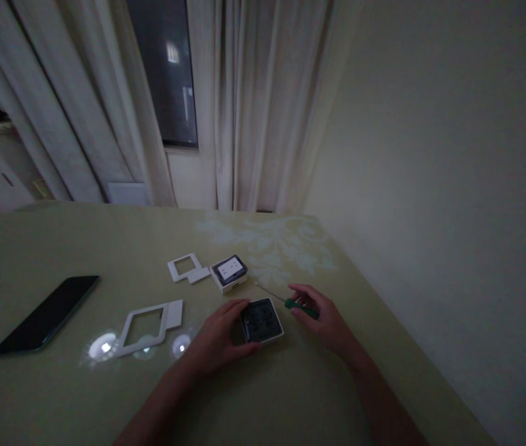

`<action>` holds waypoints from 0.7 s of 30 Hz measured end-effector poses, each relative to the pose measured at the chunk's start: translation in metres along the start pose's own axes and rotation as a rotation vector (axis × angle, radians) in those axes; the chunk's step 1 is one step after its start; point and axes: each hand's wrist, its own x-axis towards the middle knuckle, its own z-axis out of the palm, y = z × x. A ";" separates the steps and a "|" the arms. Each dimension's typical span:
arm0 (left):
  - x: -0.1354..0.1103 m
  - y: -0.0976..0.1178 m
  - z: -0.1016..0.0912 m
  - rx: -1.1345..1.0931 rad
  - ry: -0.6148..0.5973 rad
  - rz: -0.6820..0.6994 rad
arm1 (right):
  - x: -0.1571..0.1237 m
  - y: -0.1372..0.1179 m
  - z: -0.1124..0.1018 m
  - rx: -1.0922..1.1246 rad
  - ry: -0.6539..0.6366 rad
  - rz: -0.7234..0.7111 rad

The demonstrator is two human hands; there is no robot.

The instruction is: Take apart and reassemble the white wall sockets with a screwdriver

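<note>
My left hand (pixel 220 337) grips a square wall-socket module (pixel 261 320) with a dark face and white rim, holding it flat on the table. My right hand (pixel 321 316) lies just right of it, fingers closed round a small green-handled screwdriver (pixel 296 305). Its thin shaft points away to the upper left. A second socket module (pixel 229 271) with a white insert sits a little farther back.
A small white frame (pixel 183 267) lies beside the second module. A larger white cover plate (pixel 149 325) lies left of my left hand. A dark phone (pixel 48 314) rests at the left. The green table (pixel 105 241) meets a wall on the right, curtains behind.
</note>
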 end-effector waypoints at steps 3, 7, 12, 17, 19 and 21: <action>0.002 -0.004 -0.002 -0.044 0.023 -0.028 | 0.001 -0.005 0.003 0.040 0.123 0.018; 0.002 -0.005 -0.004 -0.087 0.028 -0.034 | 0.011 -0.015 0.005 0.220 0.453 0.011; 0.004 -0.008 0.000 -0.075 0.038 -0.012 | 0.039 -0.052 0.014 0.287 0.504 -0.026; 0.005 -0.013 0.007 -0.091 0.051 0.004 | 0.064 -0.101 0.036 0.104 0.279 -0.338; 0.004 -0.014 0.009 -0.113 0.050 0.009 | 0.068 -0.111 0.045 -0.011 0.206 -0.468; 0.003 -0.013 0.009 -0.134 0.043 0.017 | 0.070 -0.113 0.053 -0.048 0.154 -0.555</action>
